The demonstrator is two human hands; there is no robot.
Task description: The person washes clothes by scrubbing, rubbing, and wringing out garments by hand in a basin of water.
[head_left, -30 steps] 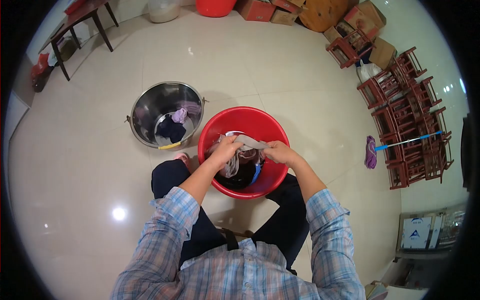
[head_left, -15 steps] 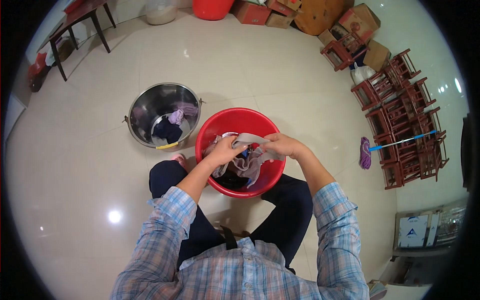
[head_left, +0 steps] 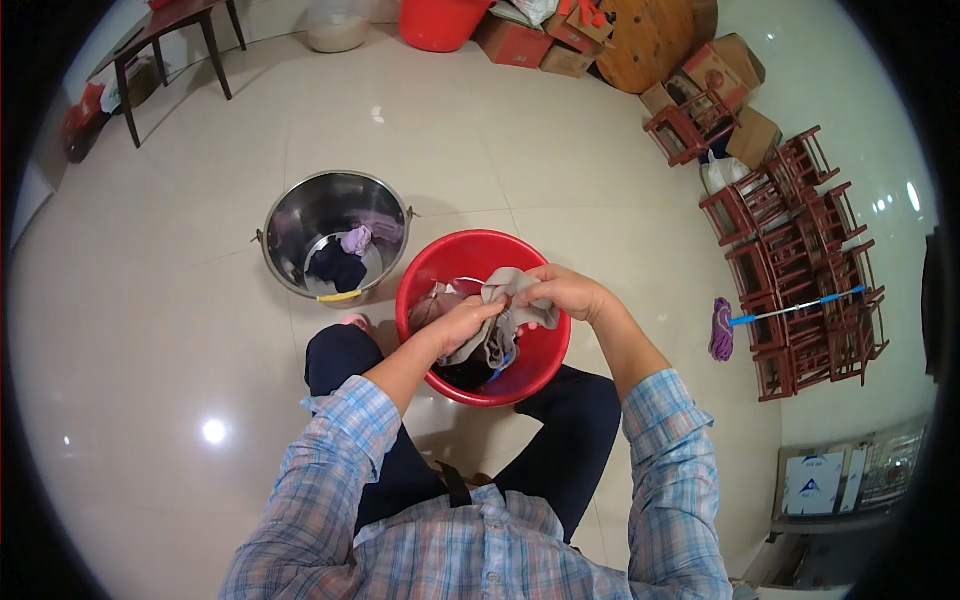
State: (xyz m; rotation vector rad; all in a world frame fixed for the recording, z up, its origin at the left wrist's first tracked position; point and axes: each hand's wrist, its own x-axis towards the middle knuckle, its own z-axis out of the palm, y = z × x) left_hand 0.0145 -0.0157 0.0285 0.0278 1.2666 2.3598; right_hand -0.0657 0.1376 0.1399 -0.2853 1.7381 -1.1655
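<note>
A bunched grey cloth garment [head_left: 508, 284] is held between my two hands over a red plastic basin [head_left: 545, 372]. My left hand [head_left: 466, 325] is closed on its left side, and my right hand [head_left: 566, 293] pinches its right side. Part of the fabric hangs down into the basin. Dark cloth [head_left: 465, 374] and a mauve-grey piece [head_left: 432, 305] lie inside below my hands. To the left stands a steel bucket [head_left: 285, 225] with a yellow handle grip; a navy cloth [head_left: 336, 265] and a lilac cloth [head_left: 357, 240] are in it.
Stacked reddish-brown wooden stools [head_left: 780, 270] stand along the right wall, with a purple mop [head_left: 721, 330] against them. Cardboard boxes [head_left: 515, 42] and a red tub [head_left: 440, 22] are at the back. A dark table [head_left: 180, 22] stands at upper left. My knees flank the basin.
The grey garment has gone from a stretched strip to a gathered bunch, raised a little. My left hand has moved slightly right, closer to my right hand. The view has shifted slightly.
</note>
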